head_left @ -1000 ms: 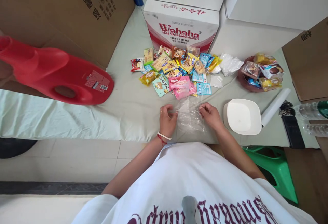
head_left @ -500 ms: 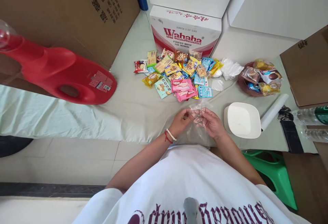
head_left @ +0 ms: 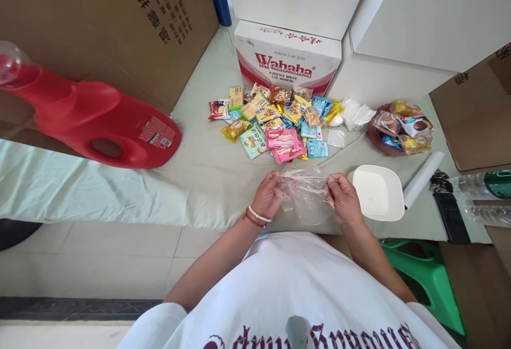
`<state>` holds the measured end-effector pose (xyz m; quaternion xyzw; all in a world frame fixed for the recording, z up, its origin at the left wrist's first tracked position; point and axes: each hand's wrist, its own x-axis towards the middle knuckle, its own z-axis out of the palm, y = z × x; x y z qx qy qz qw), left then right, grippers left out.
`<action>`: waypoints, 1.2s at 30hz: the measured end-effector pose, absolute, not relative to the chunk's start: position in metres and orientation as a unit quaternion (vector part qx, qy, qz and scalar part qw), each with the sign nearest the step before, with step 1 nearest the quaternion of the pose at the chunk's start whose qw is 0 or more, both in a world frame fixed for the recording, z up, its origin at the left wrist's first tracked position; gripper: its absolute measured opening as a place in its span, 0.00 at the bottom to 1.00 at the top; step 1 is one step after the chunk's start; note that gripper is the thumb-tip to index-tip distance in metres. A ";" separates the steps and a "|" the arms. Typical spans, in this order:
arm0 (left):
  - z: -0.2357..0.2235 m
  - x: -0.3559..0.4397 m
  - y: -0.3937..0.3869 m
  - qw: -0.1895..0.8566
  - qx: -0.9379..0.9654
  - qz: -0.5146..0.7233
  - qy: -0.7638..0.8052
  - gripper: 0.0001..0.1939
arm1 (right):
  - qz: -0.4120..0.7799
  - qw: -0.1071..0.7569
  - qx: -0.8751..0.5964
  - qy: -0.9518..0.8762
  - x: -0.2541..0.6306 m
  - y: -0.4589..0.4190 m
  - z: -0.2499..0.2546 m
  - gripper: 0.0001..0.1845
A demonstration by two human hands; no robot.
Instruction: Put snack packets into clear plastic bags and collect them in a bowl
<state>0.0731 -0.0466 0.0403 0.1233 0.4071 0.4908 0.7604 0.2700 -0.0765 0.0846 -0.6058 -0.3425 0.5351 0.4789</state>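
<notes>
A clear plastic bag [head_left: 306,198] hangs between my two hands above the near edge of the pale cloth. My left hand [head_left: 269,196] pinches its left rim, a bead bracelet and a red string on the wrist. At the right rim my right hand [head_left: 342,198] pinches the film too. The bag's mouth is pulled wide between them. Just beyond lies a heap of small snack packets [head_left: 277,120], with pink wafer packs [head_left: 284,143] nearest to my hands.
A white square bowl [head_left: 377,192] and a white roll [head_left: 423,178] lie to the right. A brown bowl of snacks [head_left: 401,122] sits further back. A big red jug [head_left: 91,120] lies at the left. A Wahaha carton [head_left: 285,56], cardboard boxes and a green stool [head_left: 427,274] surround me.
Half a second ago my hands were together at the bag's rim; they have since moved apart and the bag's mouth has spread open. The camera has tilted slightly.
</notes>
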 end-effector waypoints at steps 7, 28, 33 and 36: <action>0.036 0.046 -0.043 0.758 0.102 0.457 0.453 0.22 | 0.564 0.457 -0.592 -0.351 0.288 -0.084 0.084 0.20; 0.062 -0.026 -0.089 0.649 0.197 0.571 0.462 0.23 | 0.631 0.442 -0.572 -0.281 0.275 -0.071 0.061 0.23; 0.041 -0.039 -0.077 0.572 0.256 0.500 0.598 0.18 | 0.582 0.356 -0.620 -0.388 0.273 -0.059 0.050 0.19; 0.029 -0.046 -0.067 0.421 0.342 0.413 0.732 0.16 | 0.496 0.293 -0.667 -0.473 0.274 -0.051 0.044 0.14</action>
